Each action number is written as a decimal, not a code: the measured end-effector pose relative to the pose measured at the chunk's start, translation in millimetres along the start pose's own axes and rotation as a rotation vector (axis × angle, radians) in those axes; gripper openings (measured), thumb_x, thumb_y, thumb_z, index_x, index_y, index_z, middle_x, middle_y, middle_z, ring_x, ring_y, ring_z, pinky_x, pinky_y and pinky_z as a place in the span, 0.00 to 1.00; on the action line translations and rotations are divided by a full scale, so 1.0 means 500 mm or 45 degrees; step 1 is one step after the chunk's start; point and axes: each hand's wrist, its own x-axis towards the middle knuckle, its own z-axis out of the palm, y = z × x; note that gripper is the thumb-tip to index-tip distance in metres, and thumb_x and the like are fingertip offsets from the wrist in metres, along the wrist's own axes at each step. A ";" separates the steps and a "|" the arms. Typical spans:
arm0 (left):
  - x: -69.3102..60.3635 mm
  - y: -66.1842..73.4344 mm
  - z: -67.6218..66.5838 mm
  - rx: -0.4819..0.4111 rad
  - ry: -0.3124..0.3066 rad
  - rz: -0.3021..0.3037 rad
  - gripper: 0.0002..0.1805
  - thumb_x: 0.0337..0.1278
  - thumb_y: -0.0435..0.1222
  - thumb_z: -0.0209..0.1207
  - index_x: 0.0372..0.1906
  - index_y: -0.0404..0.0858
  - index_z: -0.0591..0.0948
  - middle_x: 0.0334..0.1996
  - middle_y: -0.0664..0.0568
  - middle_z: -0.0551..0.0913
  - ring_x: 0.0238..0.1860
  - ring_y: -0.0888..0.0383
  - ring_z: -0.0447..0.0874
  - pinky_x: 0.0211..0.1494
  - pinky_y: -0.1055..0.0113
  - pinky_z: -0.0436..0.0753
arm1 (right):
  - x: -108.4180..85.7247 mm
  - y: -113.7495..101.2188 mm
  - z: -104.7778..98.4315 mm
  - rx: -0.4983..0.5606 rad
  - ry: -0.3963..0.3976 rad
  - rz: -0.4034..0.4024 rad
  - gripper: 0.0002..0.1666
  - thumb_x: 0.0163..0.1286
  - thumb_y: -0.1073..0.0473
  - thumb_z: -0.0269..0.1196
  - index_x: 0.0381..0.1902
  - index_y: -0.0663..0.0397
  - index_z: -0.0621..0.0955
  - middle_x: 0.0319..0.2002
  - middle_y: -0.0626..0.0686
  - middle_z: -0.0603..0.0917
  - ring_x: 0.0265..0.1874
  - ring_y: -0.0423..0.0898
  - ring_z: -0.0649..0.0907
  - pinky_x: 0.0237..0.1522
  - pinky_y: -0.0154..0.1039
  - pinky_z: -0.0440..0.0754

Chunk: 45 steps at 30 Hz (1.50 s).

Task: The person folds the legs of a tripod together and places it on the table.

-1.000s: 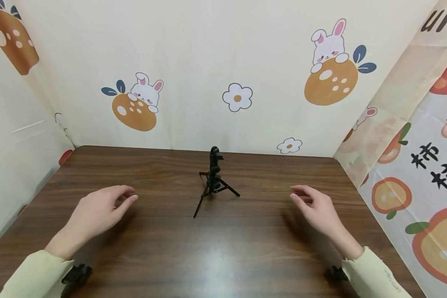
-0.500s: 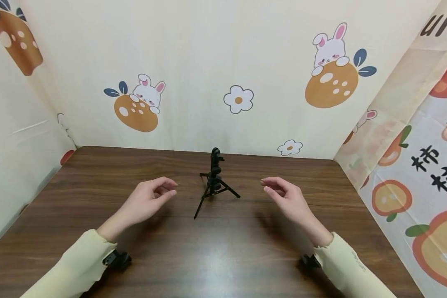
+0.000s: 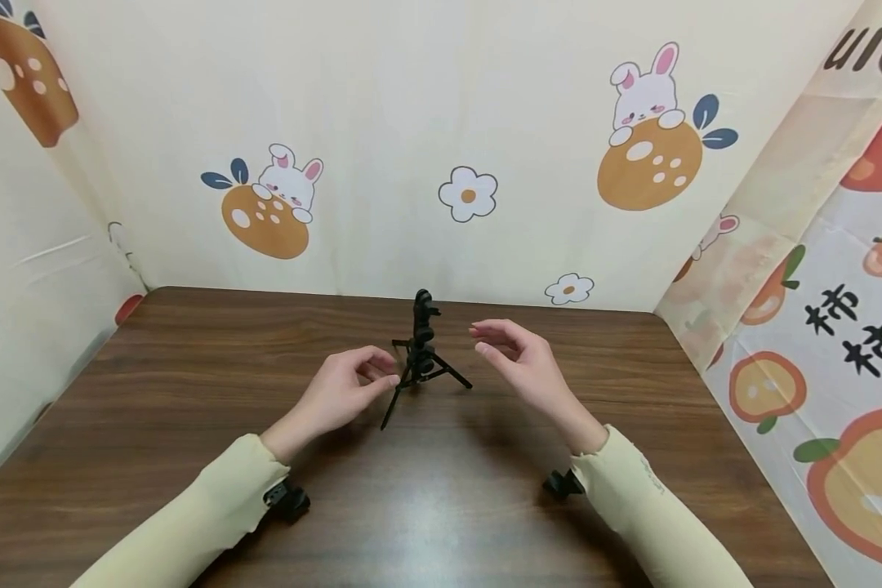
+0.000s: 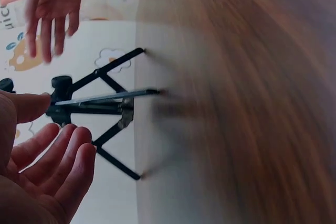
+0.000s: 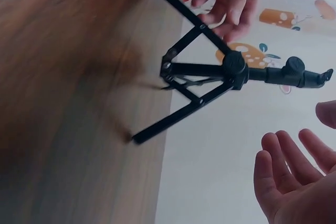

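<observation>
A small black tripod (image 3: 422, 351) stands upright on the brown table with its three legs spread. My left hand (image 3: 338, 390) is at its left side, thumb and fingers loosely bent towards the legs and centre column. In the left wrist view the thumb of this hand (image 4: 52, 177) overlaps the tripod's knob (image 4: 62, 82); whether they touch I cannot tell. My right hand (image 3: 529, 363) hovers to the right of the tripod, apart from it, with relaxed fingers. The right wrist view shows a gap between that hand (image 5: 299, 182) and the tripod's upper column (image 5: 274, 75).
The wood-grain table (image 3: 213, 335) ends at a pale curtain (image 3: 382, 106) printed with rabbits and flowers. More printed cloth (image 3: 764, 425) hangs along the right side. A small black device (image 3: 287, 500) is strapped under the left sleeve, another (image 3: 562, 484) under the right.
Both hands have come inward from the table's sides towards the tripod. The left has moved right up to its leg; the right has moved left and slightly farther forward. The tripod has stayed put.
</observation>
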 end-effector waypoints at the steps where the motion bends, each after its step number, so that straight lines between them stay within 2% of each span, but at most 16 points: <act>1: 0.004 0.002 0.005 -0.006 0.000 -0.014 0.11 0.61 0.40 0.67 0.46 0.40 0.84 0.37 0.57 0.86 0.36 0.61 0.83 0.38 0.62 0.81 | 0.006 -0.003 0.005 0.022 -0.004 -0.012 0.17 0.72 0.59 0.64 0.58 0.54 0.80 0.53 0.53 0.84 0.54 0.55 0.82 0.55 0.47 0.79; 6: 0.017 0.006 0.025 -0.017 -0.005 -0.060 0.11 0.58 0.39 0.69 0.44 0.39 0.84 0.34 0.56 0.86 0.34 0.62 0.84 0.38 0.63 0.82 | 0.038 -0.017 0.033 0.145 -0.032 -0.060 0.20 0.72 0.61 0.64 0.61 0.54 0.79 0.55 0.59 0.82 0.56 0.55 0.80 0.58 0.52 0.76; 10: 0.021 0.004 0.033 -0.001 -0.010 -0.078 0.10 0.58 0.37 0.69 0.42 0.37 0.85 0.33 0.55 0.86 0.34 0.62 0.84 0.39 0.62 0.82 | 0.063 -0.029 0.052 0.180 -0.060 -0.071 0.26 0.71 0.60 0.65 0.65 0.52 0.76 0.58 0.56 0.81 0.58 0.50 0.79 0.60 0.52 0.75; 14: 0.024 0.001 0.035 0.030 -0.020 -0.068 0.08 0.60 0.35 0.68 0.42 0.37 0.85 0.34 0.55 0.86 0.35 0.61 0.83 0.39 0.61 0.82 | 0.087 -0.041 0.065 0.198 -0.081 -0.094 0.29 0.71 0.61 0.65 0.68 0.50 0.74 0.61 0.54 0.79 0.60 0.47 0.78 0.61 0.50 0.74; 19: 0.028 0.003 0.033 0.054 -0.043 -0.023 0.07 0.62 0.32 0.65 0.43 0.35 0.83 0.36 0.53 0.85 0.37 0.59 0.83 0.43 0.58 0.81 | 0.108 -0.055 0.076 0.184 -0.119 -0.120 0.29 0.71 0.62 0.65 0.68 0.51 0.74 0.62 0.53 0.79 0.61 0.47 0.77 0.61 0.46 0.74; 28: 0.029 0.010 0.032 0.112 -0.059 -0.019 0.07 0.64 0.32 0.64 0.44 0.36 0.83 0.38 0.52 0.84 0.38 0.57 0.82 0.45 0.55 0.81 | 0.112 -0.056 0.084 0.122 -0.112 -0.168 0.27 0.69 0.64 0.66 0.66 0.52 0.77 0.56 0.53 0.82 0.56 0.48 0.80 0.55 0.49 0.78; 32: 0.030 0.012 0.032 0.114 -0.072 -0.023 0.05 0.64 0.32 0.64 0.43 0.38 0.82 0.37 0.54 0.83 0.39 0.57 0.81 0.45 0.56 0.80 | 0.109 -0.060 0.082 0.158 -0.125 -0.182 0.24 0.70 0.66 0.64 0.64 0.56 0.78 0.56 0.56 0.82 0.55 0.48 0.80 0.55 0.52 0.78; 38: 0.031 0.013 0.027 0.118 -0.065 0.033 0.05 0.62 0.30 0.64 0.39 0.38 0.80 0.38 0.54 0.79 0.41 0.55 0.80 0.47 0.55 0.79 | 0.109 -0.073 0.081 0.216 -0.172 -0.196 0.21 0.71 0.67 0.62 0.61 0.59 0.78 0.57 0.64 0.81 0.57 0.48 0.80 0.57 0.46 0.77; 45: 0.032 0.019 0.032 0.117 -0.034 0.071 0.05 0.60 0.28 0.65 0.38 0.38 0.80 0.38 0.53 0.78 0.43 0.53 0.81 0.48 0.55 0.79 | 0.106 -0.075 0.078 0.211 -0.125 -0.151 0.20 0.71 0.67 0.63 0.59 0.58 0.78 0.54 0.59 0.83 0.55 0.47 0.81 0.56 0.44 0.78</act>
